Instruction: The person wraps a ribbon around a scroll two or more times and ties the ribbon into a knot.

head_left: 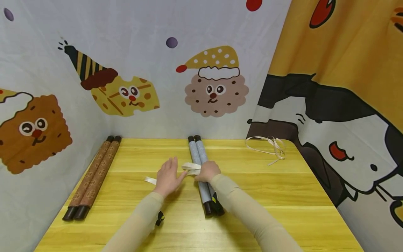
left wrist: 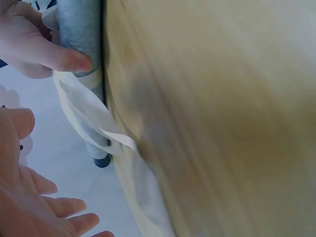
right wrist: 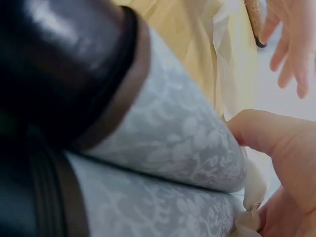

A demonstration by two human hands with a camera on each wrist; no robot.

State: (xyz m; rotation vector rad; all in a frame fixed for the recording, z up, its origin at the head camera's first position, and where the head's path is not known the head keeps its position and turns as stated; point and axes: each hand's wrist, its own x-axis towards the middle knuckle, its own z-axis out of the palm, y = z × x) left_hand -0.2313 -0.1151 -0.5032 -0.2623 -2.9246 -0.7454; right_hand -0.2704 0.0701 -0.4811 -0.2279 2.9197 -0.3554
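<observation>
A grey-blue scroll point(head_left: 204, 193), its two floral rolls side by side with dark end caps, lies lengthwise mid-table. My right hand point(head_left: 209, 171) grips it around the middle, thumb on one roll. A cream ribbon point(head_left: 190, 167) wraps the rolls there and loops out to the left. Close to the right fingers, the right wrist view shows the ribbon bunched point(right wrist: 252, 212). Left of the scroll, my left hand point(head_left: 168, 177) is spread with straight fingers and holds nothing. The ribbon's tail point(head_left: 150, 180) shows beyond this hand.
A brown patterned scroll point(head_left: 96, 176) with two dark-capped rolls lies along the table's left side. Another thin cream ribbon point(head_left: 277, 148) lies loosely coiled at the back right. Behind the wooden table point(head_left: 267, 210) hangs a cartoon-printed cloth point(head_left: 141, 126).
</observation>
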